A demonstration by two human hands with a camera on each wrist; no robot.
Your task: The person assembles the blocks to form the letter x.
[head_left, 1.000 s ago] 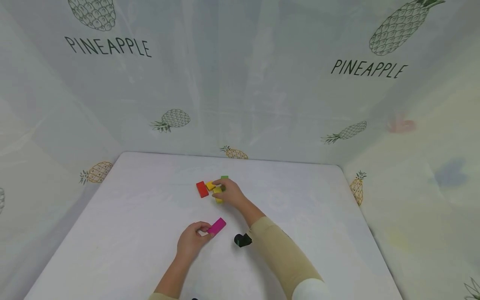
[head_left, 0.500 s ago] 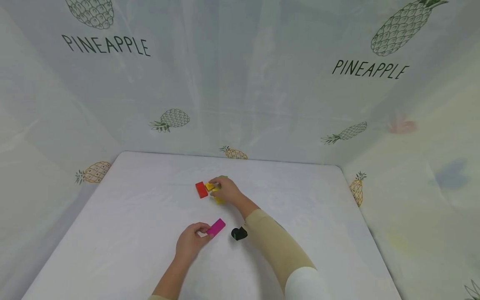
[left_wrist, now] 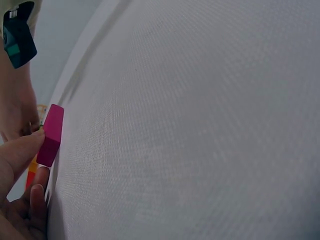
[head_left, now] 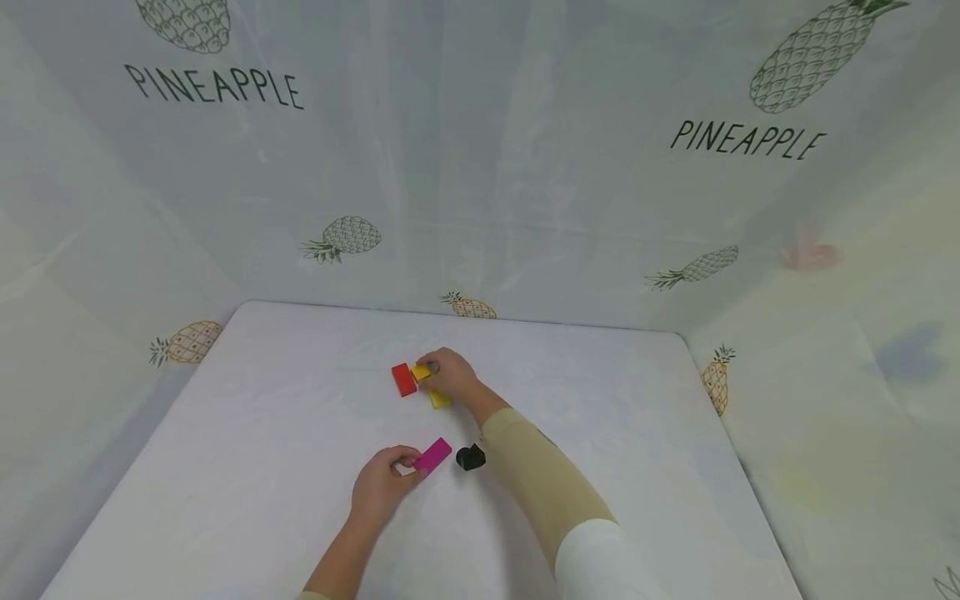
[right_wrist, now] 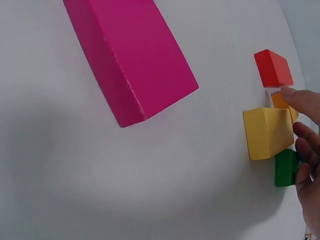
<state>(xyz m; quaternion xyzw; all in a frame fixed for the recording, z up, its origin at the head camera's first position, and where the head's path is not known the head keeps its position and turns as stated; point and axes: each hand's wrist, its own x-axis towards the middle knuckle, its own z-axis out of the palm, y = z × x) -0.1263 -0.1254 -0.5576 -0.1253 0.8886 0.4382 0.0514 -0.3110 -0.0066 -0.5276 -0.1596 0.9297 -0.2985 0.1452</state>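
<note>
My left hand (head_left: 378, 486) pinches one end of a magenta rectangular block (head_left: 434, 455), held low at the table in the left wrist view. Farther back, my right hand (head_left: 453, 377) reaches over a small group of blocks. Its thumb and a fingertip close around the sides of the small orange-yellow block (right_wrist: 281, 101). Next to that one is a larger yellow block (right_wrist: 265, 134), partly under the hand in the head view. A green block (right_wrist: 286, 167), hidden from the head camera, lies by the curled fingers. The red block (head_left: 403, 380) rests at the group's left.
The white tabletop (head_left: 247, 467) ends at a back edge, with pineapple-printed sheeting (head_left: 480, 167) rising behind and at the sides. A dark wrist device (head_left: 470, 457) sticks out from the right sleeve (head_left: 547, 475), close to the magenta block.
My right hand has shifted slightly left, its fingertips coming around the orange-yellow block and its palm covering the green one. My left hand holds the magenta block almost still.
</note>
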